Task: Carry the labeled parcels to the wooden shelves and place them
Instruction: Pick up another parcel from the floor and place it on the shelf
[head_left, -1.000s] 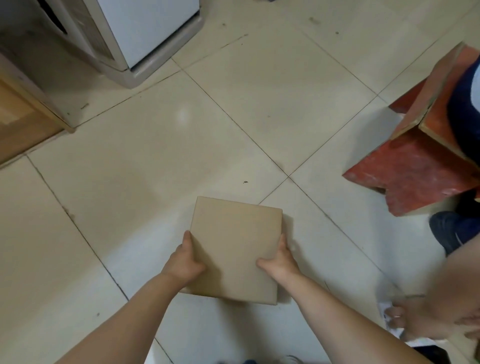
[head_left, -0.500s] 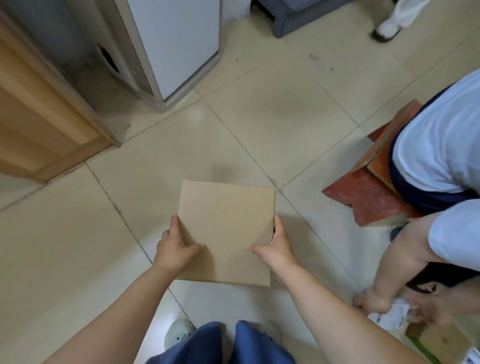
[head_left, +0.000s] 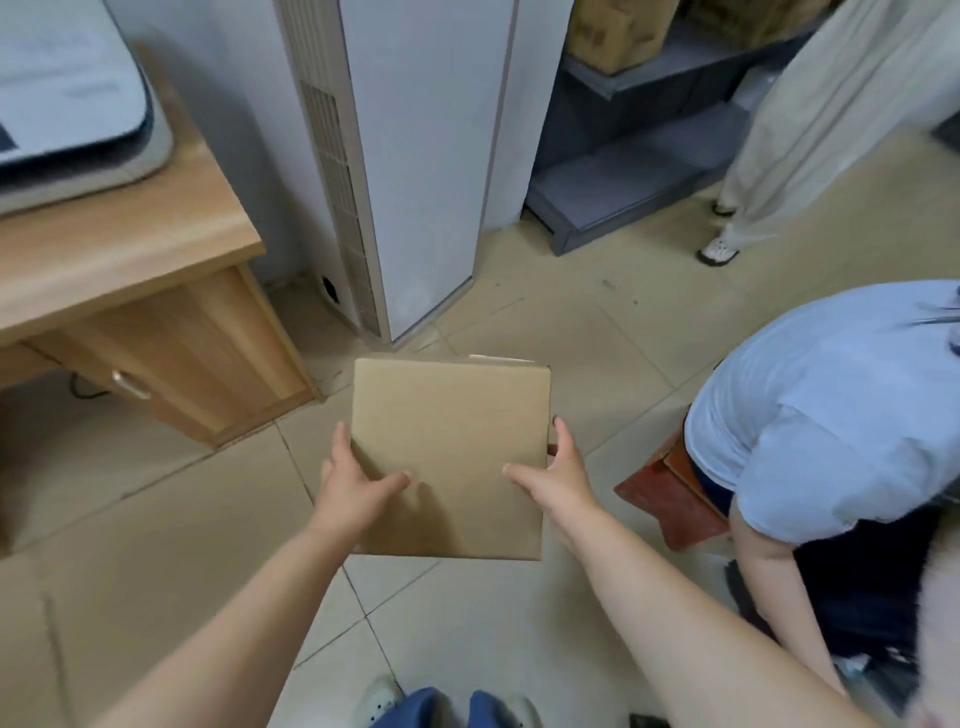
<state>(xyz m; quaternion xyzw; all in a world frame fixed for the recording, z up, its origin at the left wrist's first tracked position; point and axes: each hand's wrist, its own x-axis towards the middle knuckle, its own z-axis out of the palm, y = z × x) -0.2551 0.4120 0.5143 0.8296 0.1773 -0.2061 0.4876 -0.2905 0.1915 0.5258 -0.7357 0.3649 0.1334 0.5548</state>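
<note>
A flat brown cardboard parcel (head_left: 449, 436) hangs in front of me above the tiled floor, its plain side up. My left hand (head_left: 353, 486) grips its left edge, thumb lying on top. My right hand (head_left: 558, 470) holds the right edge the same way. A white strip, perhaps a label, peeks out at the parcel's far edge. Wooden shelves do not show in this view.
A wooden desk (head_left: 130, 291) with a printer (head_left: 67, 104) stands at left. A tall white appliance (head_left: 410, 156) is straight ahead. A grey shelf (head_left: 634, 171) holds a carton (head_left: 618, 31). A person in a light blue shirt (head_left: 831, 405) crouches on a red stool (head_left: 670, 493) at right; another stands behind.
The view has lifted and the parcel has risen with both hands. The desk, printer, appliance and grey shelf have come into sight. The crouching person now fills more of the right side.
</note>
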